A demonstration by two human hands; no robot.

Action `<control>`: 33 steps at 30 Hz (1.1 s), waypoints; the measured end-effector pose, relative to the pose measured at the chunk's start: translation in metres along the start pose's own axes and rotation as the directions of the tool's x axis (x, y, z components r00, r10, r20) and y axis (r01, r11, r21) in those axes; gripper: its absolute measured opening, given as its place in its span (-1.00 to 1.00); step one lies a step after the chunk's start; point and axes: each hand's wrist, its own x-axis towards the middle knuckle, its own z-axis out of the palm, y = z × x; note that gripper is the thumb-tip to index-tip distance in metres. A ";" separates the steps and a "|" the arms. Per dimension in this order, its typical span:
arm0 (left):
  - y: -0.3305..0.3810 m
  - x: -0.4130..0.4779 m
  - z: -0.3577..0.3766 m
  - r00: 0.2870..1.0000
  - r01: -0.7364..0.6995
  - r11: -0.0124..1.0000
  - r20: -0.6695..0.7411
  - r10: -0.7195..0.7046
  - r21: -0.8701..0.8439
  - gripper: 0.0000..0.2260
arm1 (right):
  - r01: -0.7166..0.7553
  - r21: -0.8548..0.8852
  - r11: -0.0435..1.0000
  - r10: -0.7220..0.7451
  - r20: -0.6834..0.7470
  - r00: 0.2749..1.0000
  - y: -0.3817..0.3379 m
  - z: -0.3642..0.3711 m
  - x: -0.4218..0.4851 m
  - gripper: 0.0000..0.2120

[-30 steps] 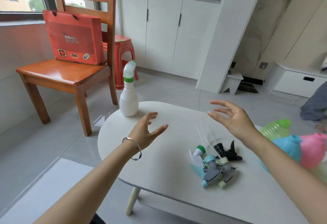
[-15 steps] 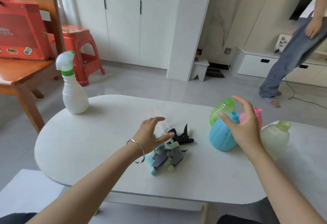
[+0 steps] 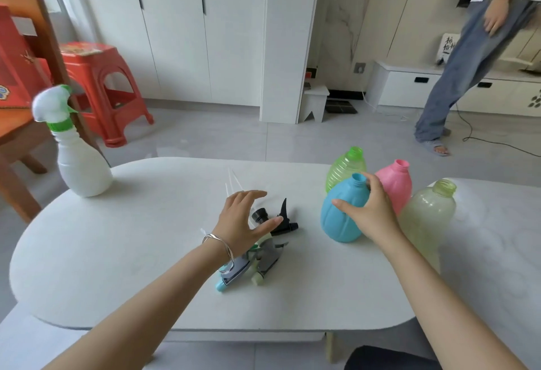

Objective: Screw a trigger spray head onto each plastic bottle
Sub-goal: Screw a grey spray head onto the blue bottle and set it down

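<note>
A blue bottle (image 3: 339,217) stands uncapped on the white table (image 3: 117,252), with a green bottle (image 3: 344,169), a pink bottle (image 3: 395,184) and a pale yellow bottle (image 3: 427,217) close behind and beside it. My right hand (image 3: 370,211) curls around the blue bottle's neck and shoulder, fingers touching it. My left hand (image 3: 243,223) hovers open over a pile of loose trigger spray heads (image 3: 263,258), a black one (image 3: 281,220) among them. At the far left stands a white bottle (image 3: 80,165) with a white and green spray head fitted.
A wooden chair (image 3: 17,124) with a red box and a red plastic stool (image 3: 102,88) stand left of the table. Another person in jeans (image 3: 462,71) stands on the floor at the far right. White cabinets line the back wall.
The view has swung right, bringing the bottles into view. My right hand has come down onto the blue bottle. My left hand has moved over the spray heads.
</note>
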 end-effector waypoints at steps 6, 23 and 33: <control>0.004 -0.003 0.000 1.000 -0.009 1.000 0.014 0.009 0.000 -0.47 | -0.017 -0.083 0.996 0.029 0.139 0.990 -0.006 0.013 -0.017 -0.24; 0.004 -0.023 -0.041 0.981 0.190 0.731 0.146 -0.124 -0.655 -0.30 | -0.310 0.684 0.660 -0.081 0.475 0.876 -0.088 0.048 -0.054 -0.44; -0.071 -0.067 -0.119 0.950 0.216 0.591 0.028 -0.310 -0.778 -0.07 | 0.278 0.068 0.958 -0.254 0.648 0.718 -0.081 0.090 -0.070 -0.25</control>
